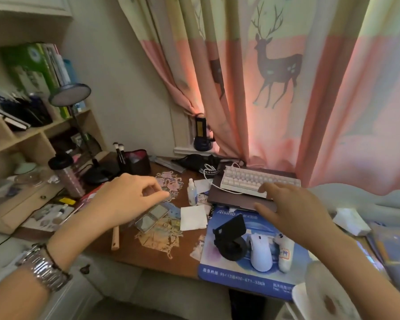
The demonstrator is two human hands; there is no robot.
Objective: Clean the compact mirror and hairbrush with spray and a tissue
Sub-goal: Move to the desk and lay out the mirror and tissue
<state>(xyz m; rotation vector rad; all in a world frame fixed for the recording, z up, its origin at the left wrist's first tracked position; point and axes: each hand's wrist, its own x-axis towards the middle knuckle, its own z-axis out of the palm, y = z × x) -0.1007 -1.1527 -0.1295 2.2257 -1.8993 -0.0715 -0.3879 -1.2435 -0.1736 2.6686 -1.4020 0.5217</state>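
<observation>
An opened compact mirror (151, 218) lies flat on the brown desk (148, 252), both mirror faces up. A folded white tissue (192, 217) lies just right of it. A small clear spray bottle (192, 192) stands upright behind the tissue. A wooden handle (115, 237), perhaps the hairbrush, pokes out from under my left forearm; its head is hidden. My left hand (127, 197) hovers above the mirror, thumb and forefinger nearly pinched, holding nothing I can see. My right hand (293, 213) hangs over the blue mouse pad, fingers spread and empty.
A blue mouse pad (231, 273) carries a black phone stand (230, 241), a white mouse (261, 252) and a white controller. Behind it a white keyboard (259, 180) sits on a closed laptop. A tumbler (66, 175), lamp base and brush holder (136, 162) crowd the back left.
</observation>
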